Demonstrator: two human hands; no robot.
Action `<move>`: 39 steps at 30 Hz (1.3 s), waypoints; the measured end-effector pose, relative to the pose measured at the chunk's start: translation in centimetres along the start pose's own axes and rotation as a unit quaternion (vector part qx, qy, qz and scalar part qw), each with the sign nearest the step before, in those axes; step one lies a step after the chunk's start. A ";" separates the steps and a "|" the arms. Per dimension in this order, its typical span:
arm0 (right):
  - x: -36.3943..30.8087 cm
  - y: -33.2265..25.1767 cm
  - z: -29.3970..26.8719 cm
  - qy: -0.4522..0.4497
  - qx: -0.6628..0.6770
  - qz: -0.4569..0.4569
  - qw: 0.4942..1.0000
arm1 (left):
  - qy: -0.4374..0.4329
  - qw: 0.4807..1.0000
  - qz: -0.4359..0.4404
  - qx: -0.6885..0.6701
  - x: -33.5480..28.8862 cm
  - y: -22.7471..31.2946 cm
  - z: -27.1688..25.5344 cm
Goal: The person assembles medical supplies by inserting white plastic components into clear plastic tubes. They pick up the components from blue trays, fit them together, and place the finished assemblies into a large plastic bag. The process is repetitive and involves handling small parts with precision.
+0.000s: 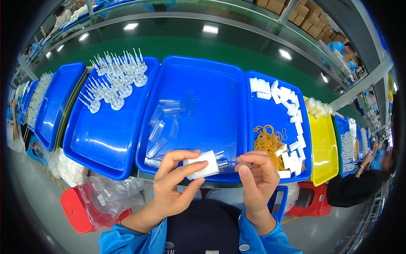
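Between the thumb and fingers of my left hand (pixel 175 180) is a white block (pixel 210 164) with smooth sides. My right hand (pixel 259 171), closed in a pinch, grips the end of a clear plastic piece (pixel 230 165) that reaches toward the block. Whether the clear piece touches the block, I cannot tell. Both hands are above the near edge of a large blue tray (pixel 211 110). Several clear plastic tubes (pixel 157 131) lie loose in that tray, mostly on its left side.
To the right, a blue tray (pixel 270 114) holds white blocks (pixel 292 106) and a heap of yellow rubber bands (pixel 268 142). A left blue tray (pixel 101 144) carries white stemmed parts (pixel 118 76). A yellow tray (pixel 323 148) sits far right. Beyond runs a green conveyor belt (pixel 177 40).
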State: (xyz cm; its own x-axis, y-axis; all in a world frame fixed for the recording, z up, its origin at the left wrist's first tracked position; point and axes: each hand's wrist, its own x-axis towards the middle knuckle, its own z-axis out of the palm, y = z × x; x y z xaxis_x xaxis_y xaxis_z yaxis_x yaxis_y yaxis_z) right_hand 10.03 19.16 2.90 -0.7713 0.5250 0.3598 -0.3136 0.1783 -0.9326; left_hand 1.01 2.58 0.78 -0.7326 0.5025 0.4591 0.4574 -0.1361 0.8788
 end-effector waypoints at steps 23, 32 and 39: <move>-0.2 0.8 3.7 0.024 -0.290 -0.074 0.954 | 0.065 0.964 0.170 0.192 0.0 -1.3 2.2; 0.9 0.5 2.6 -0.081 -0.298 -0.027 0.951 | 0.071 0.968 0.148 0.190 -0.2 -1.1 1.6; 0.2 0.0 3.9 -0.011 -0.426 -0.190 0.885 | 0.078 0.976 0.139 0.151 -0.1 -1.4 1.7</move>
State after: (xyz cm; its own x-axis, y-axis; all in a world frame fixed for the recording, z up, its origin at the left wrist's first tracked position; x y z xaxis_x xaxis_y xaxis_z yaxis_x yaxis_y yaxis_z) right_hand 7.69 16.04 3.04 -0.7135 0.2780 0.6431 -0.0291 0.9054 -0.4237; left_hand 1.31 4.12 -0.69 -0.6165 0.3421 0.7091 0.7596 0.0214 0.6500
